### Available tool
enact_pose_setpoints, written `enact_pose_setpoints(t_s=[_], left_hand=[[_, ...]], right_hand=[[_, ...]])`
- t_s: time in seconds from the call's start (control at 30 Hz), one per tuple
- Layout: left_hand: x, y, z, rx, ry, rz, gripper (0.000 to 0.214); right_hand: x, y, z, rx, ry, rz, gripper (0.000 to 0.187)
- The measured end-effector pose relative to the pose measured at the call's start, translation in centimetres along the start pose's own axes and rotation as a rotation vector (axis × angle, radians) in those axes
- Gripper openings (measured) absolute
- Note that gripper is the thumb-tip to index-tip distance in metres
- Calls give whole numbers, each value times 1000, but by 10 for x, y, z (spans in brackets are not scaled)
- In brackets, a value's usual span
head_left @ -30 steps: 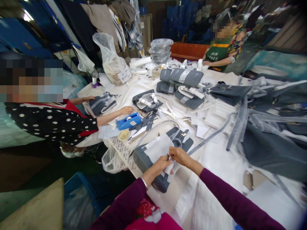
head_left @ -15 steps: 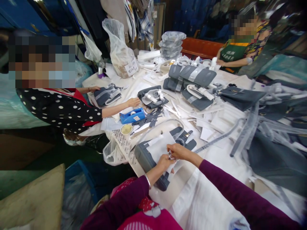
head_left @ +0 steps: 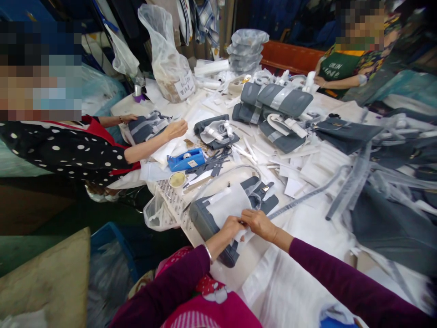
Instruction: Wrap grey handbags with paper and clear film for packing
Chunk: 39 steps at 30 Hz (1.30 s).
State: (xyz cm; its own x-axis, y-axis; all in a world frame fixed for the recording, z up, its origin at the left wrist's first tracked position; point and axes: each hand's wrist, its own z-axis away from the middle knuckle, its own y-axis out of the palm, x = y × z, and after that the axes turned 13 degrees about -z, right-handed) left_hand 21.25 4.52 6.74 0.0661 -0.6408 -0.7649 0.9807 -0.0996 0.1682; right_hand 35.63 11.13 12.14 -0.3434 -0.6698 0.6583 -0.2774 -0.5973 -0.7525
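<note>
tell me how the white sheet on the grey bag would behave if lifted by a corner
Probably floppy: the white sheet drapes over the grey bag, following its shape. Likely light and apt to slide, since the left hand and right hand both pinch its near edge.

Long dark purple sleeves (head_left: 341, 282) end at the bare left hand (head_left: 232, 227) and right hand (head_left: 259, 223). A thin silver bangle (head_left: 207, 253) circles the left wrist. The chest garment (head_left: 211, 312) is bright pink, partly red with white dots.
</note>
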Motion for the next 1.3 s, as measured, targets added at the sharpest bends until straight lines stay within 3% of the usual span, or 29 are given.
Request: enact_pose_setpoints(t_s=[0.1,0.3,0.53,0.6,0.73,0.83,0.93,1.0,1.07,1.13,1.3], left_hand=[[-2,0,5,18,24,-29,16],[-20,3,14,61,35,-45,13],[-37,9,24,46,56,-162,18],[-37,10,23,23,67,-218,18],[-36,9,20,17,73,-320,21],[-36,8,18,42,89,-373,25],[-36,8,13,97,101,-405,31],[-35,9,8,112,88,-406,36],[-34,10,4,97,66,-402,38],[-33,11,2,77,56,-392,39],[-35,14,5,93,67,-355,38]], right_hand=[[-4,7,17,-106,-72,-19,27],[-2,7,37,-160,-127,-8,33],[2,10,49,-237,-88,-103,59],[6,12,52,-320,-32,-159,60],[28,9,85,-751,280,-320,47],[61,14,150,-1169,591,-451,32],[109,48,231,-1636,955,-515,31],[144,83,274,-1861,1202,-533,36],[173,118,300,-1959,1386,-567,37],[190,144,308,-1985,1468,-631,34],[188,170,289,-2090,1401,-755,26]])
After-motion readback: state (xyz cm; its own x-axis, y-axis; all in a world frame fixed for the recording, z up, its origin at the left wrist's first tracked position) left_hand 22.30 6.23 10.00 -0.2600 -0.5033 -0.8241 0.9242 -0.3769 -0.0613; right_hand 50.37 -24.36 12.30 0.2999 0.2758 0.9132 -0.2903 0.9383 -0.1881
